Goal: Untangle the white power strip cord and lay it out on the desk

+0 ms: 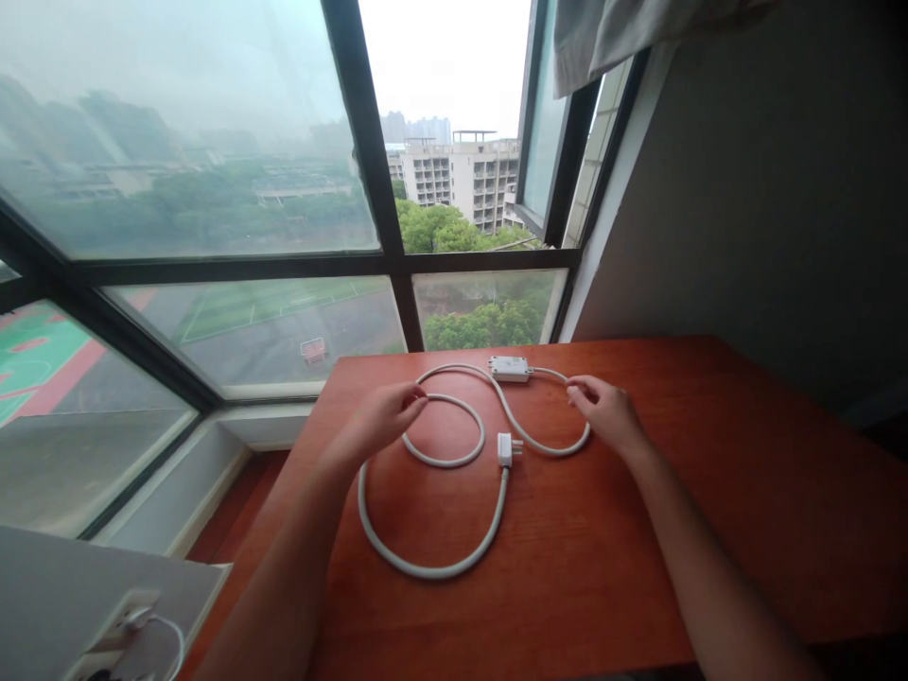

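Note:
A white power cord (434,572) lies in loose loops on the reddish-brown wooden table. At its near end, the white plug (505,450) rests with its metal prongs pointing right. Toward the back edge sits the cord's white rectangular box (509,369), with cable leaving both sides. My left hand (389,416) pinches the cord at the left of the loops, thumb and fingers closed on it. On the right, my right hand (602,402) has its fingertips closed on the stretch of cord just right of the box. Parts of the cord are hidden behind both hands.
The wooden table (588,567) reaches the window frame (397,270) at the back. A grey wall (724,189) rises on the right, and a curtain (610,38) hangs above. At lower left, a wall socket (128,619) has a white plug and cable in it.

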The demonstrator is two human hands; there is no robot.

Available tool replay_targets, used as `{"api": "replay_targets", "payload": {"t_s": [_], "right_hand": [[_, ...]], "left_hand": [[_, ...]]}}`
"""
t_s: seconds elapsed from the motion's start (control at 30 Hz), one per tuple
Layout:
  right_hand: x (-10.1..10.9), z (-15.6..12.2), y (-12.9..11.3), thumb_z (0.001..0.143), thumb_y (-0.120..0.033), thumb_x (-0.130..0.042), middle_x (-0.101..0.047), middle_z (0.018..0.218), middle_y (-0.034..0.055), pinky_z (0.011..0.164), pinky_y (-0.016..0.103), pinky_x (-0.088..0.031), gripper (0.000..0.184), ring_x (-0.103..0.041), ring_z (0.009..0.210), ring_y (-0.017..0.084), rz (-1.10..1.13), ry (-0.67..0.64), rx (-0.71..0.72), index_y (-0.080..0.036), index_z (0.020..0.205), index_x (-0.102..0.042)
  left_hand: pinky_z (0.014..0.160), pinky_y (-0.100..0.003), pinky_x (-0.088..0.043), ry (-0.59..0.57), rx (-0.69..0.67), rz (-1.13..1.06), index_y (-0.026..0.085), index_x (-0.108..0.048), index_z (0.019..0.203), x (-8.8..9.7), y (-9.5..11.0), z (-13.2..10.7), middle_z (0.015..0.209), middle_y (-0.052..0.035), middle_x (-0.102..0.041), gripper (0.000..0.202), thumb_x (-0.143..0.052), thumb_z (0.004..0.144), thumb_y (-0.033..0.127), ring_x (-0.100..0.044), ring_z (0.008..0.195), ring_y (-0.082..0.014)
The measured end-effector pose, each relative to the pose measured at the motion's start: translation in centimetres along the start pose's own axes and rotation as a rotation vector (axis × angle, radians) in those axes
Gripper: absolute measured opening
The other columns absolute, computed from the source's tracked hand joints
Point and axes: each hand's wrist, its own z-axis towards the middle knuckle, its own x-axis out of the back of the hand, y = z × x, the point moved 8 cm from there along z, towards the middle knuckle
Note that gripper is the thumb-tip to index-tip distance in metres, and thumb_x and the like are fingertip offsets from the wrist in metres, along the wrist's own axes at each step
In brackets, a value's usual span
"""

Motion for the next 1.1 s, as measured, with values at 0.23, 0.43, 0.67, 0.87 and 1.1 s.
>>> {"api": "replay_targets", "payload": {"t_s": [0.23, 0.43, 0.67, 0.87, 1.1], "right_hand": [[-3.4, -2.9, -8.1, 0.087, -0.033, -0.050, -0.073, 0.083, 0.0052, 0.065, 0.027, -0.046, 0.026, -0.064, 0.071, 0.018, 0.072, -0.249, 0.245, -0.019, 0.092, -0.071], [-3.3, -3.3, -9.3, 0.091, -0.034, -0.047, -0.071, 0.080, 0.0040, 0.061, 0.026, -0.044, 0.029, -0.061, 0.067, 0.016, 0.118, -0.285, 0.292, -0.019, 0.090, -0.071], [-2.0, -2.9, -8.8, 0.089, -0.035, -0.051, -0.070, 0.085, 0.0055, 0.062, 0.027, -0.047, 0.029, -0.061, 0.068, 0.016, 0.205, -0.090, 0.213, -0.017, 0.105, -0.067], [-2.1, -3.8, -10.3, 0.090, -0.038, -0.051, -0.070, 0.095, 0.0069, 0.062, 0.027, -0.049, 0.027, -0.063, 0.070, 0.016, 0.338, -0.102, 0.237, -0.020, 0.104, -0.065], [-5.7, -7.1, -14.0, 0.095, -0.036, -0.044, -0.069, 0.095, 0.0048, 0.067, 0.026, -0.052, 0.027, -0.065, 0.081, 0.016, 0.623, -0.441, 0.342, -0.022, 0.114, -0.057]], "left_hand": [[0.047, -0.028, -0.031, -0.506, -0.148, 0.190, 0.020, -0.066, 0.060, -7.3, 10.3, -5.5, 0.055, -0.0080, -0.062, 0.035, -0.065, 0.073, 0.052, -0.054, 0.046, -0.0191], [0.053, -0.030, -0.036, -0.511, -0.207, 0.172, 0.017, -0.068, 0.062, -10.8, 12.4, -6.6, 0.060, -0.0116, -0.064, 0.016, -0.063, 0.070, 0.030, -0.056, 0.052, -0.0215], [0.048, -0.022, -0.023, -0.411, 0.047, -0.553, 0.016, -0.046, 0.055, -10.4, 10.4, -4.3, 0.052, 0.0047, -0.037, 0.025, -0.055, 0.075, 0.028, -0.032, 0.049, -0.0079], [0.046, -0.021, -0.027, 0.162, 0.201, -1.076, 0.018, -0.047, 0.064, -6.4, 9.0, -2.3, 0.057, 0.0044, -0.040, 0.034, -0.062, 0.080, 0.044, -0.032, 0.050, -0.0071], [0.040, -0.020, -0.033, 0.468, 0.320, -1.232, 0.021, -0.048, 0.081, -5.9, 8.3, -0.6, 0.055, 0.0058, -0.040, 0.037, -0.059, 0.081, 0.056, -0.038, 0.042, -0.0074]]}}
